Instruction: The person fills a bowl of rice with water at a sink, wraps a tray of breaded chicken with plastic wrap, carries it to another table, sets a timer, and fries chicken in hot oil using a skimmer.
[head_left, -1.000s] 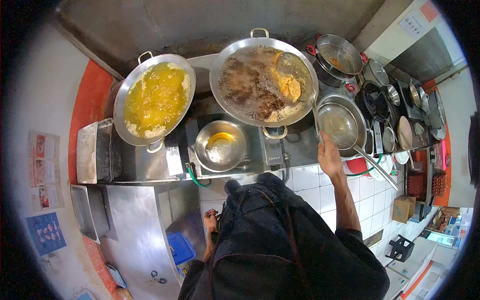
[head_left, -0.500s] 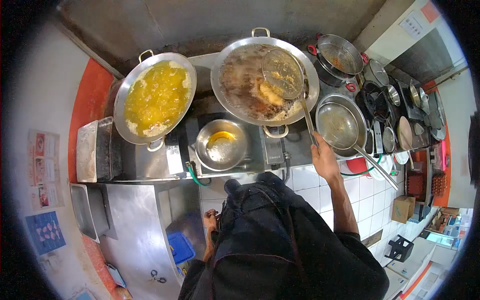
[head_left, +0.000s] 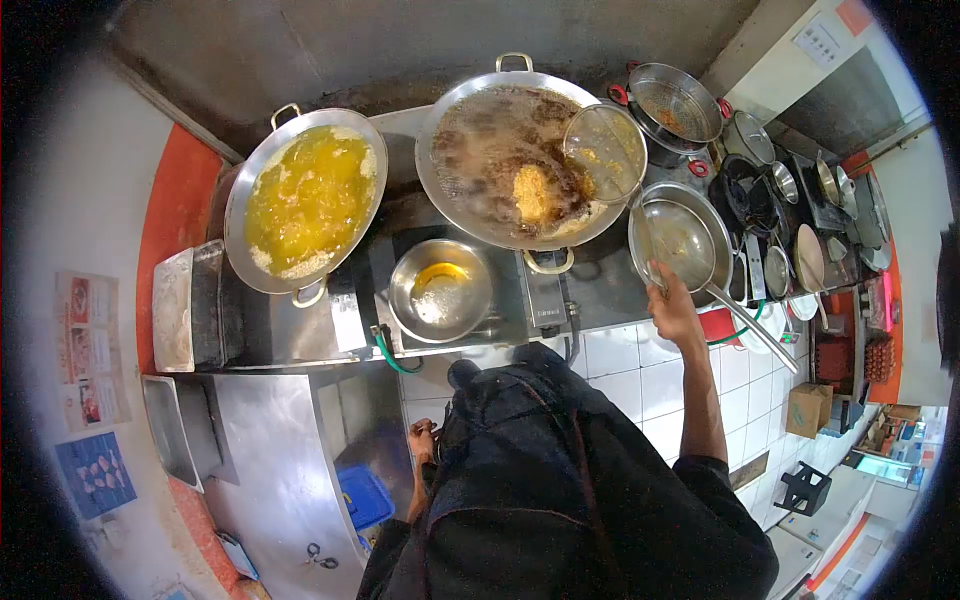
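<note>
My right hand (head_left: 674, 305) is closed round the handle of a wire skimmer (head_left: 605, 150). The skimmer's mesh head is over the right rim of a large wok (head_left: 450, 190) of bubbling dark oil. A golden fried clump (head_left: 532, 194) floats in the oil, left of the mesh. My left hand (head_left: 422, 438) hangs low beside my body, its fingers curled; whether it holds anything cannot be made out. A second wok (head_left: 236, 215) with yellow oil and pale bits stands at the left. Between them and nearer me sits a steel bowl (head_left: 440, 291) with a little yellow liquid.
Right of the big wok, a steel pan with a long handle (head_left: 680, 240) holds a strainer. Behind it stands a pot with red handles (head_left: 678, 105). More pans and a black burner (head_left: 748, 195) are farther right. A metal container (head_left: 190, 305) sits at the left edge.
The skimmer first swept left across the oil with my right hand, then moved back right to the wok's rim. The golden clump now lies apart from the mesh. My left hand has stayed low.
</note>
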